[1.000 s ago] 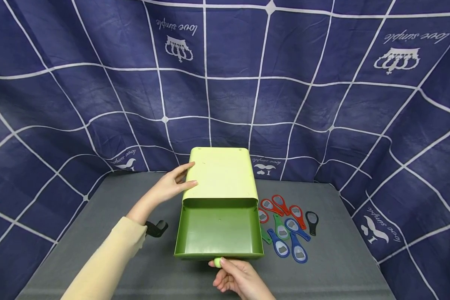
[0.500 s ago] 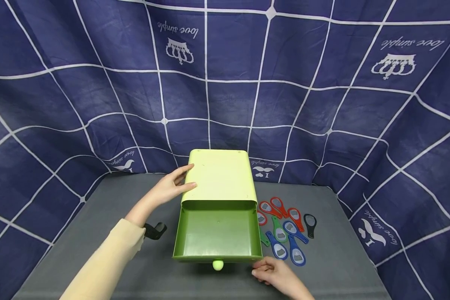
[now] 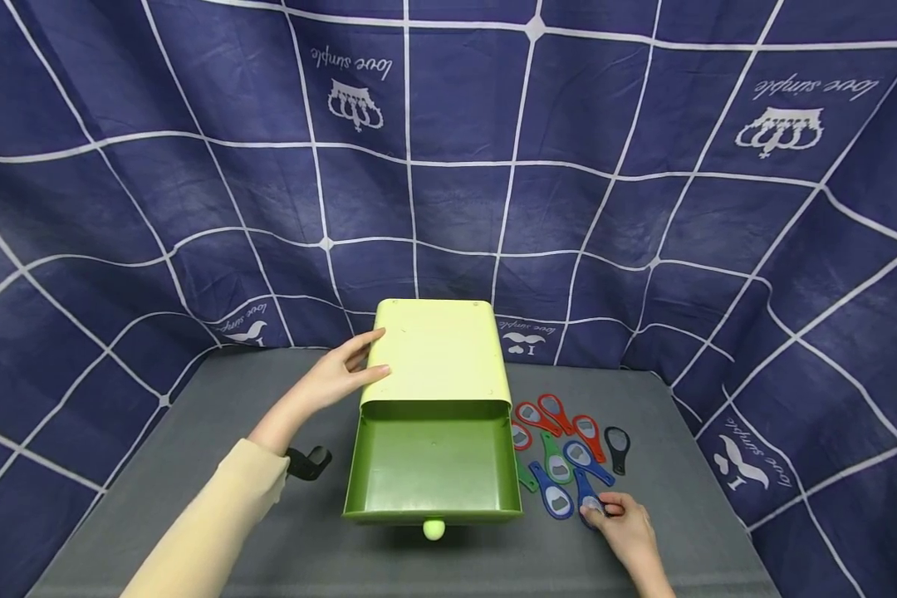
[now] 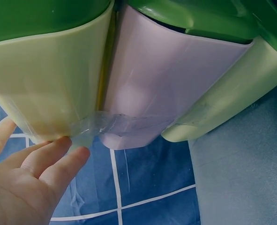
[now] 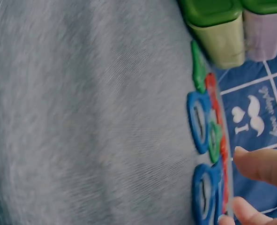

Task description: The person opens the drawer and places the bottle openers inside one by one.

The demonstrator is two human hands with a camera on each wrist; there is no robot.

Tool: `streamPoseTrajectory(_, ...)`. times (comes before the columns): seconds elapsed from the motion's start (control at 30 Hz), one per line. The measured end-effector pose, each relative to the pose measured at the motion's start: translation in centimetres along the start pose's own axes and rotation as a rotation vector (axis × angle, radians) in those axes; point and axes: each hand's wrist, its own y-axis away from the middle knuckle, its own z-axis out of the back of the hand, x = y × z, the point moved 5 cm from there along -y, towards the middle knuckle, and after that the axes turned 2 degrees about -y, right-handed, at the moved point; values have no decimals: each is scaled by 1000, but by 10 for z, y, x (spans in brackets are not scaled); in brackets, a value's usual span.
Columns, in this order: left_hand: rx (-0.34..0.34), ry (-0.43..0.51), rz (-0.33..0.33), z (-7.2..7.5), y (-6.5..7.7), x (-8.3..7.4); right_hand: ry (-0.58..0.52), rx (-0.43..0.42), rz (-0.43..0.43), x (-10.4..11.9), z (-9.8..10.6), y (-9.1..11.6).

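A pale yellow drawer box (image 3: 441, 349) stands mid-table, its green drawer (image 3: 437, 465) pulled out with nothing inside and a round light-green knob (image 3: 433, 529) in front. My left hand (image 3: 336, 370) rests fingers and thumb against the box's left side and top edge. To the right of the drawer, several bottle openers lie in a loose group. My right hand (image 3: 628, 531) is at the nearest blue bottle opener (image 3: 585, 486), thumb over its round end and forefinger at its right edge. In the right wrist view the thumb and fingers (image 5: 260, 166) stand apart.
Red openers (image 3: 553, 407), green openers (image 3: 556, 457), other blue openers (image 3: 556, 501) and a black opener (image 3: 617, 448) lie close together. A black curved object (image 3: 310, 463) is by the left wrist. In the left wrist view, a lilac unit (image 4: 152, 79) is taped beside the yellow one.
My right hand has let go of the drawer knob and moved right to the nearest blue bottle opener. The left hand stays on the box, and the drawer remains pulled out.
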Motion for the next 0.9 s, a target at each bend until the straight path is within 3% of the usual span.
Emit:
streamPoseTrajectory(0.3,-2,-1,-1,2,-1,0,26,-65,-8,-7,-1,-6)
streamPoseTrajectory(0.9,10,14,0,0,-1,1,103,-43,38,-7,-9,-5)
